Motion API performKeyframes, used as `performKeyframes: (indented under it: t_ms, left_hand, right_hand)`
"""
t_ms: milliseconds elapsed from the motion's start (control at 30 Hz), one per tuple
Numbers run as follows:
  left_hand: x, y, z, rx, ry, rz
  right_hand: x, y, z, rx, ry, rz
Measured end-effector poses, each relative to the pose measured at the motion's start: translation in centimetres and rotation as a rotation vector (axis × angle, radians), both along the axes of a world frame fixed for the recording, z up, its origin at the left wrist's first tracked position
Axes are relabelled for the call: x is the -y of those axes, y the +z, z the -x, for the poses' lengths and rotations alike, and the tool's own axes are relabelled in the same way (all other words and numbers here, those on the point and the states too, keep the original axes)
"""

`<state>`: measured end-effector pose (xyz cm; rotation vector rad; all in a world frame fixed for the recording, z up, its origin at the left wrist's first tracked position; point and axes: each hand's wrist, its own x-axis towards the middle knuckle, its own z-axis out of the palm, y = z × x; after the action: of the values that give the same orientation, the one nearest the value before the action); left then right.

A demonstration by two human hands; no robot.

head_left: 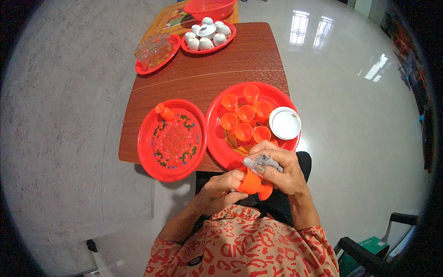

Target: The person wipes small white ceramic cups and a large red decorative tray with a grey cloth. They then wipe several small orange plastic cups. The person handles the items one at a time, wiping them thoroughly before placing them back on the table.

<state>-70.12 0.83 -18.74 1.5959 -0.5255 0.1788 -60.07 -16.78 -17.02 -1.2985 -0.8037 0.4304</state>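
Over my lap, just off the near table edge, my left hand (221,190) grips an orange stemmed cup (250,183), which is tilted with its foot to the lower right. My right hand (282,167) pinches a crumpled grey cloth (264,162) against the cup's rim. Beyond my hands, a large round red tray (217,150) carries several upright orange cups (243,132) and a small white dish (285,123) at its right side. Left of it, a red patterned tray (173,171) has one orange cup (166,111) lying near its far rim.
The brown wooden table (240,51) also bears a red plate (223,45) of white teacups (206,44) and a red plate (148,71) of clear glasses (154,50). A red basin (210,9) stands farther back. A grey wall (69,115) runs along the left.
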Motion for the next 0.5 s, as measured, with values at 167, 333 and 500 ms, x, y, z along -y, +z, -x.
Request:
performKeyframes:
  t_ms: [167, 333, 500]
  left_hand:
    - [0.3, 0.4, -0.1, -0.041, 0.138, -0.068]
    - [1.3, 0.4, 0.0, -0.028, 0.384, -0.256]
    - [1.5, 0.0, -0.6, 0.168, 0.51, -0.471]
  right_hand:
    - [-0.1, -0.2, -0.6, -0.099, 0.035, 0.08]
    - [0.5, 0.8, -1.2, 0.2, -0.072, 0.224]
    - [0.9, 1.4, -0.2, 0.416, -0.206, 0.311]
